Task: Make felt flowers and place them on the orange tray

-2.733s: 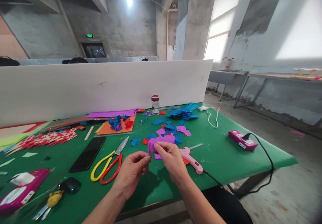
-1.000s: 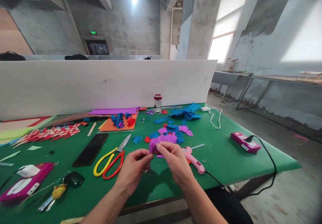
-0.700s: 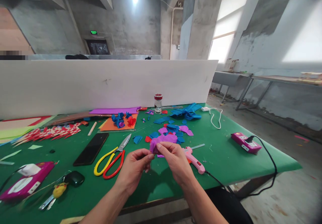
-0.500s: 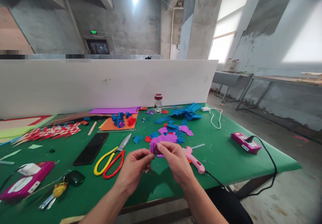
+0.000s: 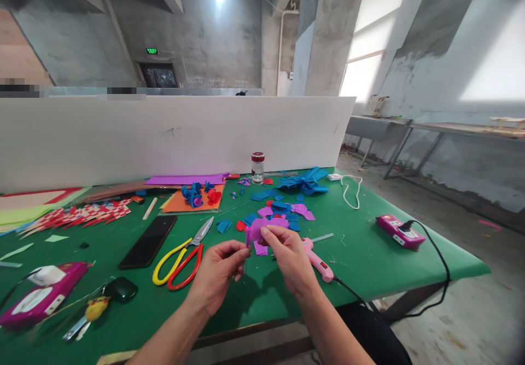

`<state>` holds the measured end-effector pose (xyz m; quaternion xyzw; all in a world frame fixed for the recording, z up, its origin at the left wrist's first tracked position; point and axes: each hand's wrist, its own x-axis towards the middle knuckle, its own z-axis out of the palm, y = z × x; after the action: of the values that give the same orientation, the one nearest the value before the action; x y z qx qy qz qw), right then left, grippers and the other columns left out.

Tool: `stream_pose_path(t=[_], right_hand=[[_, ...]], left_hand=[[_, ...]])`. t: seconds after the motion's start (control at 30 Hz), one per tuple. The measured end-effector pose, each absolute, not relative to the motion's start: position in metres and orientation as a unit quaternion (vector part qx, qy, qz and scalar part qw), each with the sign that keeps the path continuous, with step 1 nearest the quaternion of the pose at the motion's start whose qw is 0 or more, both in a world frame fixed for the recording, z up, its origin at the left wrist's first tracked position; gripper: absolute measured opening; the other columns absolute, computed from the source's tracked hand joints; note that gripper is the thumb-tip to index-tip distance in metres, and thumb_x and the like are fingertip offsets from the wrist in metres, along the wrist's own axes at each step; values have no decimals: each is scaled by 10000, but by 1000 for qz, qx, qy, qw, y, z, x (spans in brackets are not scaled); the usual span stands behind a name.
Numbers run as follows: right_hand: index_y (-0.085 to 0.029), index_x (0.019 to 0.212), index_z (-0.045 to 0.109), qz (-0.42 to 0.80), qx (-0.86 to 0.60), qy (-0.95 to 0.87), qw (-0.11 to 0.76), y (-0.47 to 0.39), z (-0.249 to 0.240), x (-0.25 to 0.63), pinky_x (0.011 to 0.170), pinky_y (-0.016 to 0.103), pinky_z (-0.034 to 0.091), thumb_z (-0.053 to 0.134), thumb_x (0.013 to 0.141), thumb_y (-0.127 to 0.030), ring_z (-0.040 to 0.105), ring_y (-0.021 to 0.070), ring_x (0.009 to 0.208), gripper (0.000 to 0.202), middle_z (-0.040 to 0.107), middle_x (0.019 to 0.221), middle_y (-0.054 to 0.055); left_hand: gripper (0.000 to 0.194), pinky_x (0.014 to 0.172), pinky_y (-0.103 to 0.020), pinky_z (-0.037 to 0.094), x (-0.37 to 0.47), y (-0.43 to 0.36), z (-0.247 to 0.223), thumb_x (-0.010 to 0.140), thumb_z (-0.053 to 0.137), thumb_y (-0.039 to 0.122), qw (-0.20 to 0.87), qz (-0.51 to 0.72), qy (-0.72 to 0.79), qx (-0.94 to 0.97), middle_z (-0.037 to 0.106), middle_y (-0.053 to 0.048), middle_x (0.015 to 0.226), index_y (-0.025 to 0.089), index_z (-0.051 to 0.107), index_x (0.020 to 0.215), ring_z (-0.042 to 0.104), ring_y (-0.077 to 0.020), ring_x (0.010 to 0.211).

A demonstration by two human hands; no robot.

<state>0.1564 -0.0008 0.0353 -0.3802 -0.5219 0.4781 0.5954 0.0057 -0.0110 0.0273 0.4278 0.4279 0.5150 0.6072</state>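
Observation:
Over the green table (image 5: pixel 246 310), my left hand (image 5: pixel 221 269) pinches the lower left end of a purple crepe paper piece (image 5: pixel 255 230). The thumb and forefinger of my right hand (image 5: pixel 289 255) are closed on the same paper from the right. Behind the hands lie loose blue, red and purple paper pieces (image 5: pixel 282 207). A pink glue gun (image 5: pixel 318 261) rests just right of my right hand, partly hidden by it. Scissors with yellow and red handles (image 5: pixel 184 255) lie open to the left of my left hand.
A black phone (image 5: pixel 148 242), keys with a yellow charm (image 5: pixel 97 308) and a magenta power strip (image 5: pixel 47 294) lie left. Paper flowers (image 5: pixel 197 194) sit on orange paper. A red-lidded jar (image 5: pixel 258 168) stands at the back; another power strip (image 5: pixel 400 232) is right.
My right hand has shifted slightly right and up along the purple paper, which now shows more of its surface between the hands. My left hand has barely moved.

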Motion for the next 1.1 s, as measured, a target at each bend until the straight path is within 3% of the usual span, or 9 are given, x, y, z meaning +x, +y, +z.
stream_pose_path(t=[0.17, 0.4, 0.67, 0.9, 1.0, 1.1], right_hand=[[-153, 651, 629, 443, -398, -533, 601, 2, 31, 158, 593, 239, 347, 576, 834, -408, 412, 132, 632, 318, 486, 618, -11], [-167, 618, 543, 432, -386, -574, 578, -3, 31, 152, 533, 239, 250, 541, 868, -363, 298, 109, 578, 318, 356, 584, -41], [-169, 614, 529, 466, -361, -568, 574, -8, 37, 150, 557, 233, 277, 541, 867, -347, 319, 110, 601, 309, 382, 608, -36], [-158, 671, 634, 481, -350, -554, 582, -10, 38, 147, 608, 238, 373, 561, 857, -356, 469, 128, 631, 282, 541, 625, -17], [-166, 822, 685, 499, -337, -540, 588, -10, 35, 144, 684, 259, 447, 643, 795, -308, 580, 156, 708, 151, 650, 725, 3], [-174, 985, 678, 509, -319, -529, 599, -10, 31, 140, 796, 304, 487, 700, 727, -223, 643, 192, 843, 264, 714, 883, 42]], left_hand=[[292, 389, -155, 325, 6, -11, 27, 549, 873, 352, 614, 514, 429, 419, 525, 46, 492, 151, 690, 655, 433, -55, 443], [273, 390, -151, 316, 6, -10, 24, 602, 845, 355, 615, 501, 423, 438, 509, 47, 477, 144, 679, 647, 420, -50, 437], [295, 373, -143, 298, 7, -10, 26, 572, 859, 372, 620, 503, 423, 428, 504, 53, 460, 146, 683, 643, 408, -43, 417], [279, 401, -150, 350, 6, -9, 24, 566, 867, 348, 605, 522, 423, 427, 546, 39, 479, 138, 698, 638, 451, -46, 422], [286, 411, -156, 365, 7, -9, 22, 555, 872, 348, 609, 534, 417, 412, 558, 37, 490, 134, 707, 647, 455, -47, 422], [298, 422, -159, 380, 9, -10, 21, 528, 883, 347, 609, 551, 415, 392, 562, 37, 500, 133, 708, 641, 462, -49, 432]])
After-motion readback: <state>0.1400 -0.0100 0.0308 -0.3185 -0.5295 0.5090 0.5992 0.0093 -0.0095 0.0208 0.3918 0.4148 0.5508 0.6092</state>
